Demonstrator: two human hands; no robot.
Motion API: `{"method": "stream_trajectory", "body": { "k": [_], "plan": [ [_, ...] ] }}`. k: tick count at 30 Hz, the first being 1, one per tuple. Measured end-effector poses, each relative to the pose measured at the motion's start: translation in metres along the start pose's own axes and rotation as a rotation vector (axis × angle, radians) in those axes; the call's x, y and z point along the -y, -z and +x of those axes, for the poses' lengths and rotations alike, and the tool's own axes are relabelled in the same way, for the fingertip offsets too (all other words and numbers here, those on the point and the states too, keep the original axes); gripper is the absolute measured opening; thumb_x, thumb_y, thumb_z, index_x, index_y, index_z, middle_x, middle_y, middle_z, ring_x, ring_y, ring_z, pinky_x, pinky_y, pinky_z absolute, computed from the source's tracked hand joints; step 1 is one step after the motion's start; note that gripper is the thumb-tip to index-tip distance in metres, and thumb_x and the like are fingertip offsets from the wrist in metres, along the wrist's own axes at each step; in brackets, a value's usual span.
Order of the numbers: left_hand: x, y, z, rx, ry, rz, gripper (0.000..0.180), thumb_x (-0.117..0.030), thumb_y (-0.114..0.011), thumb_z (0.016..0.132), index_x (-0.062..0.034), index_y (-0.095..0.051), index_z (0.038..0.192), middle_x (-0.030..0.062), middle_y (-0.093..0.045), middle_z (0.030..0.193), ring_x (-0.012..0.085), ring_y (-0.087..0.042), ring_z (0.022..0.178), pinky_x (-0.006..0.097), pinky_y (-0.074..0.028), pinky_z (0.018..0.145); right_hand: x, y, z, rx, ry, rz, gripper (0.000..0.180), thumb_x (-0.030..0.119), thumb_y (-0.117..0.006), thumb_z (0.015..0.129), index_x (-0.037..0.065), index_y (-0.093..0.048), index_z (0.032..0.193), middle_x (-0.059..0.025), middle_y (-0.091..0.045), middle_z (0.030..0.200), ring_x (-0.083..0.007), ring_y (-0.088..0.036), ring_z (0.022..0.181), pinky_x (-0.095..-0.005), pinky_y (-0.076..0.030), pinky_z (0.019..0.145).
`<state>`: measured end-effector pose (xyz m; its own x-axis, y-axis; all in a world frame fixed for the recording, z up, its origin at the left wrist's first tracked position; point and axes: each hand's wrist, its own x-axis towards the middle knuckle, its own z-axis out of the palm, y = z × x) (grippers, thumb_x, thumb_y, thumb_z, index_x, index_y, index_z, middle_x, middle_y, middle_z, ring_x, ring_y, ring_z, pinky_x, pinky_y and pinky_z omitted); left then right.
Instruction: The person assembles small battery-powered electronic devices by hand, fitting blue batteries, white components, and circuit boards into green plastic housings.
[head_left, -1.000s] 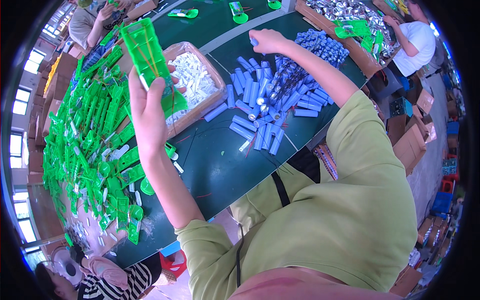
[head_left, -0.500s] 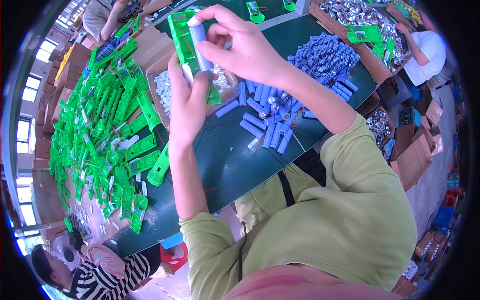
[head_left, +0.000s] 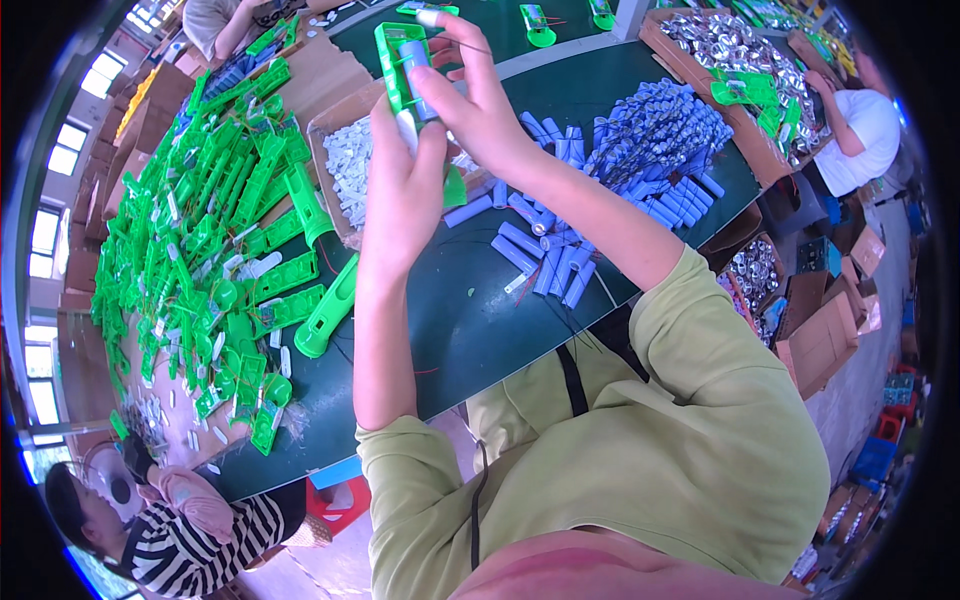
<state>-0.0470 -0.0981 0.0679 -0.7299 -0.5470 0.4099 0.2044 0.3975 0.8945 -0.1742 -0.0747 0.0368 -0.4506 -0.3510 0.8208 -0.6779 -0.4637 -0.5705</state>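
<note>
Up at the far side of the table, my left hand [head_left: 405, 175] is closed around the lower end of a bright green plastic housing [head_left: 391, 62], an open shell with raised walls. My right hand [head_left: 478, 105] grips a blue cylindrical battery [head_left: 415, 78] with the thumb along its side. The battery lies against the open face of the housing, partly within its walls; how deep it sits I cannot tell. A white cover is on my right index fingertip. Below the hands lies a loose group of blue batteries [head_left: 545, 255] with thin dark wires.
A large heap of green housings [head_left: 215, 220] covers the table's left side. Small white parts fill a cardboard box [head_left: 348, 240] beside my left wrist. Wired blue batteries [head_left: 655, 135] are piled to the right, near a box of shiny round parts [head_left: 665, 45]. Co-workers sit around the table.
The battery, earlier held in front of the housing, is now lower and pressed nearer into it. My right fingers have shifted along it, the index fingertip now raised above the battery.
</note>
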Motion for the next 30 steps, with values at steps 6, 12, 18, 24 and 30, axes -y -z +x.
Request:
{"method": "stream_trajectory", "body": {
  "k": [6,12,18,24,30],
  "plan": [
    [0.027,0.018,0.006,-0.146,0.026,-0.085,0.035,-0.012,-0.045,0.09,0.0022,-0.04,0.121,0.0087,-0.056,0.093,0.013,-0.055,0.077,0.026,-0.046,0.064,0.012,-0.021,-0.001,0.257,-0.658,0.558,0.08,0.04,-0.06,0.085,0.01,-0.013,0.143,-0.0097,-0.049,0.114,-0.0131,-0.051,0.093,-0.0257,-0.043,0.078],
    [-0.008,0.1,0.006,-0.565,0.164,-0.187,0.025,-0.018,-0.044,0.09,0.0024,-0.052,0.104,0.015,-0.062,0.089,0.0225,-0.062,0.075,0.034,-0.052,0.063,-0.027,-0.036,0.036,0.532,-0.646,0.656,0.044,0.036,-0.046,0.094,0.015,-0.041,0.131,-0.004,-0.052,0.113,-0.0143,-0.052,0.1,-0.0303,-0.042,0.085],
    [-0.041,0.152,-0.024,-0.989,-0.016,-0.237,0.034,-0.018,-0.035,0.091,0.0081,-0.049,0.107,0.0182,-0.059,0.093,0.027,-0.061,0.083,0.036,-0.053,0.07,-0.105,-0.092,-0.006,0.993,0.462,-0.365,0.021,0.02,-0.059,0.081,0.014,-0.061,0.101,-0.0101,-0.059,0.089,-0.029,-0.059,0.083,-0.0411,-0.048,0.071],
    [-0.041,0.15,-0.025,-1.001,-0.058,-0.194,0.033,-0.017,-0.036,0.091,0.0088,-0.047,0.108,0.0193,-0.06,0.096,0.0273,-0.061,0.082,0.037,-0.055,0.069,-0.102,-0.112,-0.008,1.027,0.477,-0.47,0.019,0.022,-0.058,0.083,0.009,-0.06,0.096,-0.0082,-0.055,0.09,-0.0253,-0.056,0.087,-0.0385,-0.045,0.077],
    [-0.038,0.143,-0.025,-0.649,0.003,-0.134,0.029,-0.015,-0.041,0.089,0.0043,-0.046,0.11,0.0168,-0.061,0.095,0.0205,-0.061,0.068,0.033,-0.054,0.061,-0.061,-0.089,0.009,0.788,0.397,-0.168,0.013,0.01,-0.059,0.083,0.006,-0.059,0.096,-0.0076,-0.06,0.089,-0.0242,-0.06,0.084,-0.0331,-0.048,0.072]
  ]
}}
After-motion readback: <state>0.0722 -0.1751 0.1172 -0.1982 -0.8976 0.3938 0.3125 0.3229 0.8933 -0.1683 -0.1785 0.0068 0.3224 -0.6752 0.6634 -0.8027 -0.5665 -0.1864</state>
